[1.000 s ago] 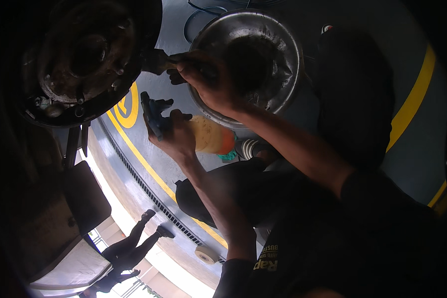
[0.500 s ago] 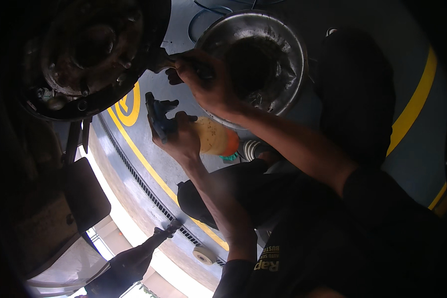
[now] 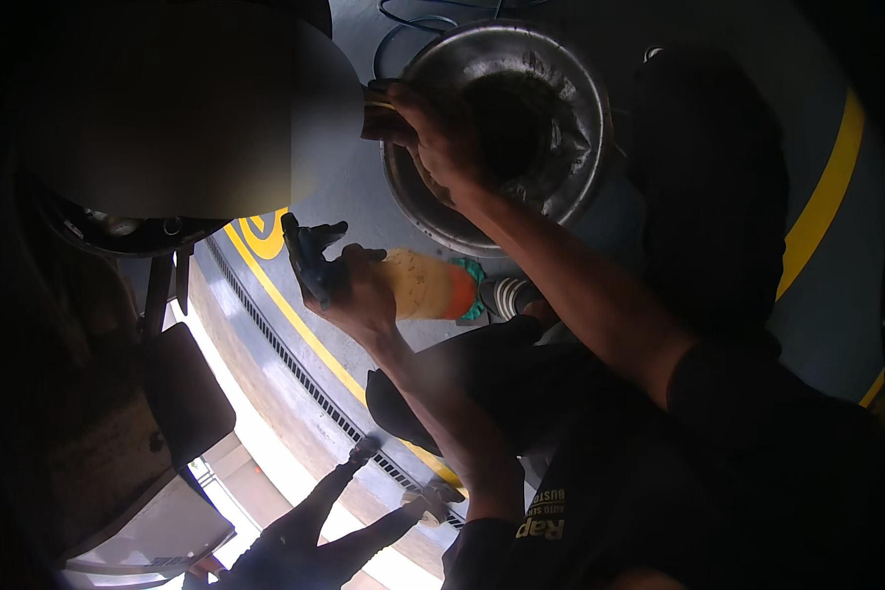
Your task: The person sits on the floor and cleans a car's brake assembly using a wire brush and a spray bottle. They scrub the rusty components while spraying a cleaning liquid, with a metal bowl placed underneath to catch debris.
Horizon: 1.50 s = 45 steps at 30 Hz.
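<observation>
My left hand (image 3: 354, 300) is closed around what looks like a spray bottle, with a dark trigger-like head (image 3: 310, 261) pointing up and left. Its yellowish, translucent body (image 3: 418, 280) lies toward my right and ends in orange. In my right hand (image 3: 447, 143) is a dark brown, brush-like tool (image 3: 382, 116), partly hidden by my fingers. The tool is just right of the wheel hub assembly (image 3: 133, 231); a blurred patch covers most of the hub, so its face is hidden. Behind my right hand sits a round metal basin (image 3: 585, 108), dark in its middle.
A dark flap (image 3: 192, 398) and a vehicle's underside are at the left. A drain grate (image 3: 315, 393) and yellow line cross the floor. Another person's legs (image 3: 310, 516) show at lower left. A thin hose (image 3: 388, 44) curls behind the basin. My striped shoe (image 3: 511, 295) stands near the bottle.
My right hand has drawn the tool rightward, away from the hub's edge. The bottle has tilted slightly in my left hand. A blurred patch now covers the hub, and the other person has stepped rightward.
</observation>
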Available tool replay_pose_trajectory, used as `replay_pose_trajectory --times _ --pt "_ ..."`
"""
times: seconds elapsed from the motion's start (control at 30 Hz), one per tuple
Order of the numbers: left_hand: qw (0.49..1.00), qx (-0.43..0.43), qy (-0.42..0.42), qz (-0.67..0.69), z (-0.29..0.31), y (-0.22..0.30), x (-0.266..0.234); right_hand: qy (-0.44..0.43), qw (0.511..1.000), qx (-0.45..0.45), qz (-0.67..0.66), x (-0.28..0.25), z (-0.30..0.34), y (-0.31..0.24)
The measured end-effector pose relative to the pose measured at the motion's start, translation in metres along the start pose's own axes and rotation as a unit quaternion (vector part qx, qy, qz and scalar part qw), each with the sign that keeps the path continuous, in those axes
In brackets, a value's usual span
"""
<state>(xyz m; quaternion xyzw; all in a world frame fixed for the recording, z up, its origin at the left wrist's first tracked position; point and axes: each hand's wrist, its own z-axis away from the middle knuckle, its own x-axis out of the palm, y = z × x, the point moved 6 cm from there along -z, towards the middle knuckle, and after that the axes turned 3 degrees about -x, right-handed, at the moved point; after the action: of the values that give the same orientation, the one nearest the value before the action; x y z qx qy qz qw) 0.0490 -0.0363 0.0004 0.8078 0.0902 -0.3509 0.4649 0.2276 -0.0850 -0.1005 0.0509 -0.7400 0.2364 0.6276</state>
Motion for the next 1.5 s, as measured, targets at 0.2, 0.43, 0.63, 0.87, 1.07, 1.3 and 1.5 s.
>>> replay_pose_trajectory --times 0.2,0.43,0.63,0.87,1.07,1.3,1.5 --pt "0.994 0.095 0.007 -0.047 -0.003 0.001 0.002 -0.042 0.996 0.071 -0.02 -0.014 0.019 0.023" --pt "0.993 0.115 0.001 -0.03 -0.008 -0.001 0.003 -0.107 0.989 0.049 -0.084 -0.028 -0.009 0.018" --pt "0.993 0.11 -0.012 -0.037 -0.006 0.0 0.009 -0.091 0.99 0.052 -0.09 -0.041 -0.011 0.027" --pt "0.975 0.191 -0.024 -0.109 -0.012 0.005 0.018 -0.065 0.979 0.04 -0.189 -0.041 -0.007 -0.002" --pt "0.982 0.174 -0.008 -0.075 -0.018 0.014 0.03 -0.147 0.951 -0.109 0.25 -0.017 0.004 -0.024" --pt "0.982 0.152 -0.015 -0.113 -0.011 0.012 0.018 -0.136 0.888 -0.15 0.413 0.034 0.023 -0.081" --pt "0.967 0.223 -0.019 -0.118 -0.011 0.013 0.022 -0.16 0.829 -0.238 0.48 0.063 0.026 -0.102"
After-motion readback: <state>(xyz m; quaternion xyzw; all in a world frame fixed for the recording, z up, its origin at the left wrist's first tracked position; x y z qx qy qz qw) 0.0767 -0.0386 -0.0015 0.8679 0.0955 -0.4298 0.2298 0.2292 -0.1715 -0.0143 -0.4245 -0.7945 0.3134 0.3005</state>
